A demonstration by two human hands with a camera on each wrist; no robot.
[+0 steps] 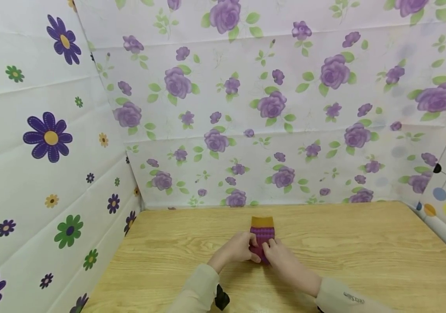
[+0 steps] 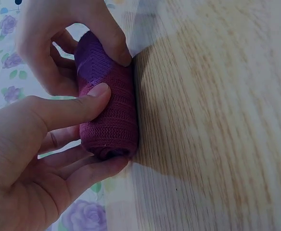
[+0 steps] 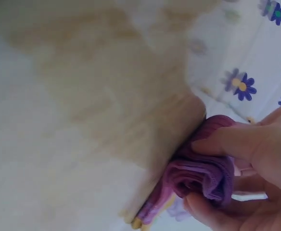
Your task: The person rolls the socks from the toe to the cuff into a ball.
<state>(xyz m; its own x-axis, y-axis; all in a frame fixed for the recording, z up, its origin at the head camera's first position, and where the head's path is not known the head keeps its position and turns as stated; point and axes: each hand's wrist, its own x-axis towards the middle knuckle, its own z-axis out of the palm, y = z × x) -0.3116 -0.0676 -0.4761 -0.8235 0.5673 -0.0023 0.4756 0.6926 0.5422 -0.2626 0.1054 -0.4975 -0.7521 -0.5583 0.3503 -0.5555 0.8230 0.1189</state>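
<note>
A knit sock (image 1: 262, 234), purple and magenta with a mustard cuff, lies on the wooden table with its cuff pointing away from me. Its near end is rolled into a thick bundle, and the spiral of layers shows in the right wrist view. My left hand (image 1: 238, 248) grips one end of the roll, thumb on top and fingers curled around the side. At the other end, my right hand (image 1: 283, 261) pinches the roll (image 3: 203, 178) between thumb and fingers. From the left wrist, the rolled part (image 2: 112, 115) sits against the tabletop between both hands.
The wooden table (image 1: 160, 261) reaches back to a sheet (image 1: 207, 108) printed with purple roses. Another sheet (image 1: 23, 174) with daisy-like flowers hangs along the left side, and a dotted one (image 1: 442, 191) on the right. A small black object (image 1: 221, 298) shows by the left sleeve.
</note>
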